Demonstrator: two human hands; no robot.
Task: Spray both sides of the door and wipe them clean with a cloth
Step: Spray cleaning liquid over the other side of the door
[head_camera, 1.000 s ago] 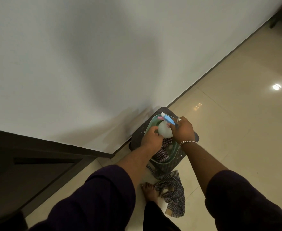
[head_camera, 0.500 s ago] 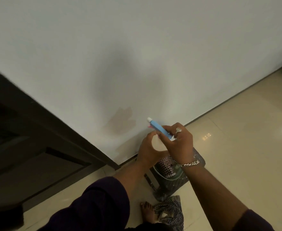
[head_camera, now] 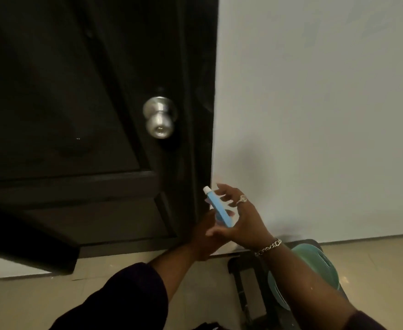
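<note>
A dark panelled door (head_camera: 81, 120) with a round silver knob (head_camera: 159, 120) fills the upper left of the view. In front of its right edge I hold a spray bottle with a blue head (head_camera: 218, 208) and white nozzle pointing up and left. My left hand (head_camera: 203, 236) grips the bottle's body from below; that body is hidden behind my hands. My right hand (head_camera: 241, 217), with a ring and a chain bracelet, rests around the blue head, fingers spread. No cloth shows clearly.
A white wall (head_camera: 314, 115) stands to the right of the door. A dark basket (head_camera: 248, 282) holding a teal basin (head_camera: 319, 260) sits on the beige tiled floor (head_camera: 374, 265) under my right forearm.
My view has swung up and left from the basket and wall to the door. Both hands lifted the spray bottle out of the basin and carried it up to the door's right edge.
</note>
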